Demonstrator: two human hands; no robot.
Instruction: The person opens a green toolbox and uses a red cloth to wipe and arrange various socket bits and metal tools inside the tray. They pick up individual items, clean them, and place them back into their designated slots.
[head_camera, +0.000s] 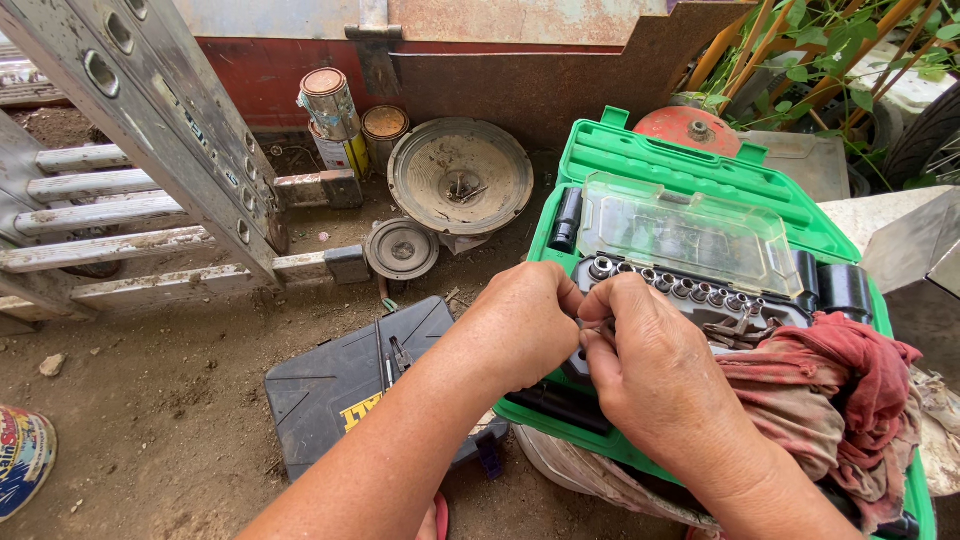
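Observation:
An open green tool case (690, 165) lies in front of me, with a row of shiny sockets (680, 287) in a dark tray and a clear plastic inner lid (690, 225). My left hand (515, 325) and my right hand (655, 375) meet over the case's near left part, fingers pinched together around a small metal piece that is mostly hidden. A dirty red rag (835, 395) is heaped on the right part of the case.
A dark closed tool case (340, 385) lies on the dirt floor to the left. An aluminium ladder (150, 150) leans at far left. Two rusty cans (335, 115) and round metal discs (460, 175) sit by the wall. Plants (840, 50) stand at top right.

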